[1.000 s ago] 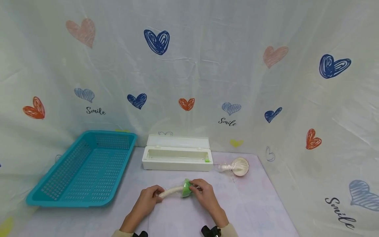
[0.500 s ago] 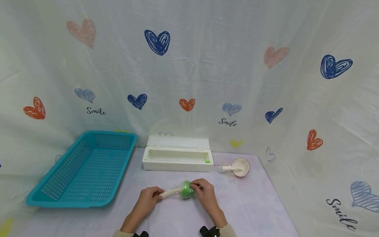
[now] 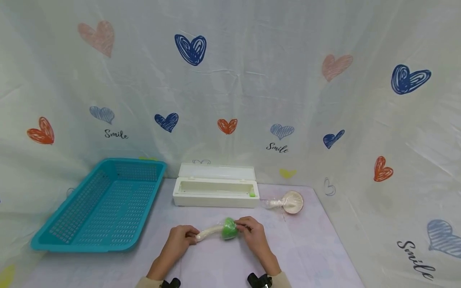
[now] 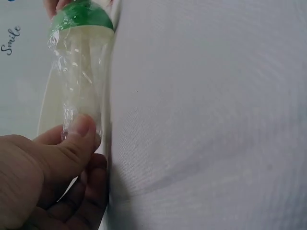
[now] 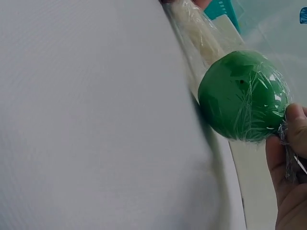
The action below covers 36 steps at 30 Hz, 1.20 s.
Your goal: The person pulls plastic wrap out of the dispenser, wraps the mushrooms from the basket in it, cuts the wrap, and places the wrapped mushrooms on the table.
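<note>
A mushroom-shaped piece with a rounded green cap (image 3: pixel 229 229) and a long cream stem (image 3: pixel 209 231) lies sideways between my hands, wrapped in clear plastic. My left hand (image 3: pixel 180 240) pinches the stem's end between thumb and fingers; the left wrist view shows the thumb (image 4: pixel 82 129) pressed on the wrap. At the other end, my right hand (image 3: pixel 253 236) pinches a gathered bunch of the plastic (image 5: pixel 286 143) beside the cap. In the right wrist view the green dome (image 5: pixel 242 96) faces the camera, with the wrap creased over it.
Behind the hands stands a long white box (image 3: pixel 216 201) with its lid (image 3: pixel 216 172) raised. Right of it lies another plastic-wrapped mushroom-shaped piece (image 3: pixel 292 203), cream with a brownish rim. A turquoise perforated basket (image 3: pixel 135 240) sits at the left. A heart-printed curtain (image 3: pixel 230 88) hangs behind.
The green cap has turned a little and shifted slightly to the right. My right hand has moved slightly right with the wrap, while my left hand keeps its pinch at the stem's end.
</note>
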Available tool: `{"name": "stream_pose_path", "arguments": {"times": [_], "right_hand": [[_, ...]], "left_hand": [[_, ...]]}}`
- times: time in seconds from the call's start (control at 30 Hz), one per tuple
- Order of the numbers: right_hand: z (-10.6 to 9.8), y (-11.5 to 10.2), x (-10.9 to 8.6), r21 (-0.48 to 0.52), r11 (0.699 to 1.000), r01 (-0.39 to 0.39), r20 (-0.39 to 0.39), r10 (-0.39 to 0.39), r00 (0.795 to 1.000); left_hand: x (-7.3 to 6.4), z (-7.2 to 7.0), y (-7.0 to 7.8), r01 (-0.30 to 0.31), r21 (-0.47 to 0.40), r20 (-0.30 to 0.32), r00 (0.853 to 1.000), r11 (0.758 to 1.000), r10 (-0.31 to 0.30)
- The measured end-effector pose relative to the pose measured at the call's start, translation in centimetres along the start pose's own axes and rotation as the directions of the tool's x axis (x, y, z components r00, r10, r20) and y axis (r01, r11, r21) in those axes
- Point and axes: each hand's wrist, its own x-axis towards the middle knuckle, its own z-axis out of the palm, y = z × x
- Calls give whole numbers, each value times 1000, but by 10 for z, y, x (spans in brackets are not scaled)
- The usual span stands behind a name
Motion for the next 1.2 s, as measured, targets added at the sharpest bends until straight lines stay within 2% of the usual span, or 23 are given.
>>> {"name": "stream_pose_path", "arguments": {"times": [0.17,0.27,0.4,0.5,0.57,0.73,0.9,0.97,1.2], "right_hand": [[-8,7,2,25,999,-38,-69,40,997],[-12,11,3,-5,997,-78,-136,77,988],[-17,16,5,-74,989,-129,-236,108,966],[-20,17,7,-98,983,-158,-271,126,954],[-23,17,8,-92,978,-185,-271,154,950],[-34,18,7,-52,955,-291,-279,266,923],[-55,24,2,-43,937,-347,-317,317,894],[-64,28,-2,-47,932,-359,-338,323,884],[-94,39,-13,-103,904,-415,-407,342,847]], "left_hand": [[8,6,5,-28,75,42,999,997,25],[14,12,9,-54,110,59,997,992,48],[24,22,16,-80,118,-2,997,990,81],[29,31,22,-96,115,-64,993,989,103],[31,36,26,-91,105,-78,992,990,100],[34,51,35,-99,72,-36,994,993,101],[36,70,41,-207,63,-6,978,976,207],[37,79,45,-225,41,10,974,974,225],[46,105,62,-200,0,-5,980,980,200]]}}
